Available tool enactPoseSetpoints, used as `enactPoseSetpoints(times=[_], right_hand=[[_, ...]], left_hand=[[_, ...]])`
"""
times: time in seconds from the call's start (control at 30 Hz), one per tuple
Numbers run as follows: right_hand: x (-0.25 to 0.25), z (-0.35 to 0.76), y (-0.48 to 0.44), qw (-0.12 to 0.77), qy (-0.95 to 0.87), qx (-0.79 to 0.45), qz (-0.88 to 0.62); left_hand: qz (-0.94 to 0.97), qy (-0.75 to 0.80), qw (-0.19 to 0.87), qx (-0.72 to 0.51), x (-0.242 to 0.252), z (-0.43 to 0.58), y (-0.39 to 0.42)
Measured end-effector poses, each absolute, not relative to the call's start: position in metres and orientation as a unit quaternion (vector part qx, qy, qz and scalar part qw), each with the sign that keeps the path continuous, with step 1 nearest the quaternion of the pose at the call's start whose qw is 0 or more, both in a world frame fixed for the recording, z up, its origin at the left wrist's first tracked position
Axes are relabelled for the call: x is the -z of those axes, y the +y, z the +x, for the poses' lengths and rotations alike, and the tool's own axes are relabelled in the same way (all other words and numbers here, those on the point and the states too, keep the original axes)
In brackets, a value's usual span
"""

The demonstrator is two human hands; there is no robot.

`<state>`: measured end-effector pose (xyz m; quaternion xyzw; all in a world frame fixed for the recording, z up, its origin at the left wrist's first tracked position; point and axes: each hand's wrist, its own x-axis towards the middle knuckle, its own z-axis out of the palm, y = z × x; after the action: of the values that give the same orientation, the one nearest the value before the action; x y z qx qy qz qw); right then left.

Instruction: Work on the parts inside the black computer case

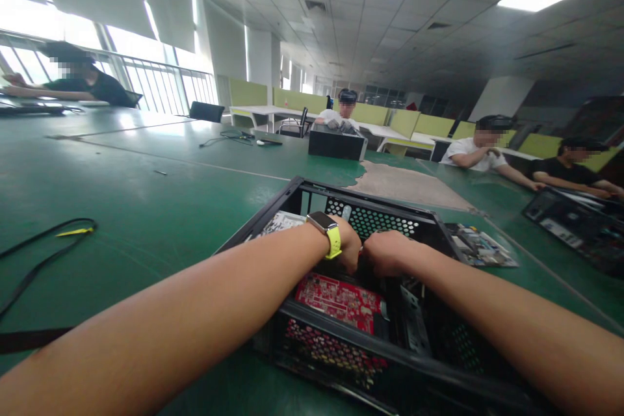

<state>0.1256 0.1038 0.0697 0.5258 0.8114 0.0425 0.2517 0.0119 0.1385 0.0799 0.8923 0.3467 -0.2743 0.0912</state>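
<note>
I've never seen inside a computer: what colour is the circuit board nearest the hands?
Red; the board shows best in the head view.

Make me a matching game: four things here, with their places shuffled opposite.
1. red printed circuit board
2. square smartwatch with yellow-green band
3. black looped cord with yellow strip
4. loose, pale-parted circuit board

A. green tabletop, picture's far left
B. inside the open black computer case
C. outside the case, to its right
D. wrist of the left hand

Pairs: 1-B; 2-D; 3-A; 4-C

Open above, case walls [336, 348] around
</note>
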Motion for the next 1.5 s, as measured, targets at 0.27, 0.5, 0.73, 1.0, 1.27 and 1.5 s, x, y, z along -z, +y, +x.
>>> enactPoseSetpoints(times=[0.27,0.5,0.73,1.0,1.27,1.5], right_hand=[[-0.0703,0.1241,0.1028,0.251,0.807,-0.032,0.533],[-0.0697,0.1241,0.1028,0.257,0.806,-0.028,0.533],[-0.0679,0.1239,0.1036,0.254,0.803,-0.031,0.539],[-0.0692,0.1231,0.1034,0.262,0.801,-0.024,0.537],[-0.0664,0.1243,0.1053,0.266,0.796,-0.030,0.542],[-0.0714,0.1218,0.1035,0.273,0.794,-0.025,0.543]], left_hand=[[0.893,0.346,0.088,0.274,-0.0759,0.0142,0.1403],[0.894,0.334,0.082,0.286,-0.0747,0.0154,0.1383],[0.895,0.343,0.051,0.280,-0.0772,0.0148,0.1375],[0.888,0.340,0.050,0.305,-0.0721,0.0143,0.1401],[0.896,0.330,0.058,0.291,-0.0746,0.0147,0.1377],[0.894,0.336,0.058,0.289,-0.0737,0.0148,0.1387]])
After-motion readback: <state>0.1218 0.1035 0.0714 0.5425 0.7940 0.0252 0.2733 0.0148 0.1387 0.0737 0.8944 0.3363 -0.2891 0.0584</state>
